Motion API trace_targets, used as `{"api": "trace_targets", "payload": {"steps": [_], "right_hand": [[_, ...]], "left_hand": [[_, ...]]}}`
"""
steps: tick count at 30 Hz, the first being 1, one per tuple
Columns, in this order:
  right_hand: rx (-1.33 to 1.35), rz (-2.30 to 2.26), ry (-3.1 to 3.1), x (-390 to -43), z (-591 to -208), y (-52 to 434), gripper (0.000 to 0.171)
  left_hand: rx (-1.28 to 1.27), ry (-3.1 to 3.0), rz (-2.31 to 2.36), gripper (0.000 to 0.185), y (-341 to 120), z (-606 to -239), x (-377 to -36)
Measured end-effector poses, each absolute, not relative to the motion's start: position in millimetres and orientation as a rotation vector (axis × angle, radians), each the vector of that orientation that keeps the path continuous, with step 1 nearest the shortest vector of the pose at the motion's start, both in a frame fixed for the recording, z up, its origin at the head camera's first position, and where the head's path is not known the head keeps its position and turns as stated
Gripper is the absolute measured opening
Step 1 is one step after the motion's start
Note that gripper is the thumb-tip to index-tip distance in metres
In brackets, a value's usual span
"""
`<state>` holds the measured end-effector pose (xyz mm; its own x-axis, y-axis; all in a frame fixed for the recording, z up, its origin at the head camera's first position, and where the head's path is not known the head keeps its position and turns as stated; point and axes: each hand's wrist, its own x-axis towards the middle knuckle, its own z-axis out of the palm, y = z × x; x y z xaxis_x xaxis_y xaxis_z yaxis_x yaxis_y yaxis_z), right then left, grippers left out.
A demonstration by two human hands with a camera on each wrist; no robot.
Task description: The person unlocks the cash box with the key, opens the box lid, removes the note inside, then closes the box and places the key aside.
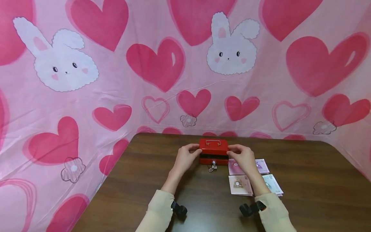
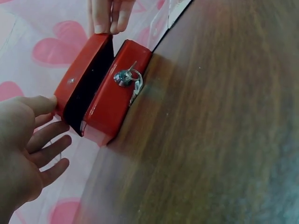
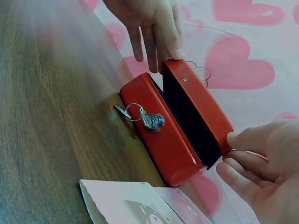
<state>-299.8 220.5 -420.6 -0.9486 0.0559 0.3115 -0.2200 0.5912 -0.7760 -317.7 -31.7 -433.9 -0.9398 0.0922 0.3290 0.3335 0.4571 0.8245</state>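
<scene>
The cash box (image 1: 213,150) under my fingers looks like glossy red-painted metal, smooth, with a matt black inside. Its lock (image 3: 154,120) and keys (image 2: 135,91) are shiny bare metal. The table (image 1: 304,193) is dark wood grain with a soft sheen. At four o'clock, the notes (image 1: 240,185) look like matt paper.

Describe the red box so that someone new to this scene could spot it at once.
On the dark wooden table, near its far edge, the red cash box sits between the left hand and right hand. Unlike the flat banknotes beside it, it is a metal case, lid slightly ajar, keys hanging from its front lock.
</scene>
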Motion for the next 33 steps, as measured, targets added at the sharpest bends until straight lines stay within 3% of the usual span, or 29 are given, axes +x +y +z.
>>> {"api": "trace_targets", "payload": {"steps": [33], "right_hand": [[0.231,1.204,-2.678,-297.9,-420.3,221.3,0.018]], "left_hand": [[-0.443,-2.655,-1.401,0.023,-38.5,-428.6,-316.5]]}}
